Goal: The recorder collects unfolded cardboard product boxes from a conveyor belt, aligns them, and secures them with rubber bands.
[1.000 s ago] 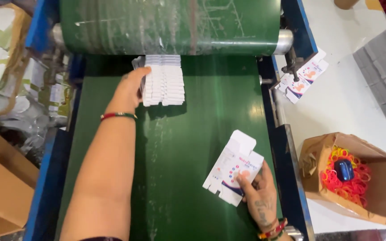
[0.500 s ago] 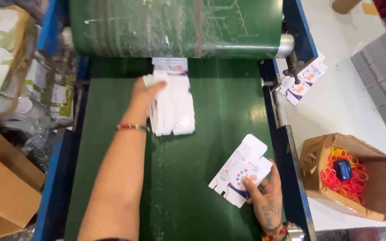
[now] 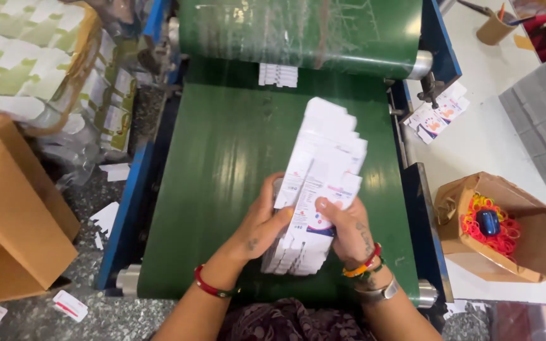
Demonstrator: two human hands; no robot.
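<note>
A small cardboard box point(image 3: 499, 228) of red and yellow rubber bands point(image 3: 483, 222), with a dark blue object among them, is seen on the white bench point(image 3: 494, 113). Loose printed cartons point(image 3: 435, 117) lie near the machine's edge. A paper cup point(image 3: 495, 26) of pens stands farther back. Large brown boxes point(image 3: 9, 208) are stacked at the left above a littered floor point(image 3: 83, 312).

White flat cartons point(image 3: 323, 164) on green belt point(image 3: 222, 189)

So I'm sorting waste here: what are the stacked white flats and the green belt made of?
The stack of white flats looks like thin printed paperboard: die-cut edges, lying flat. The green belt seems rubbery or plastic-coated, with a slight sheen and scuff marks.
</note>
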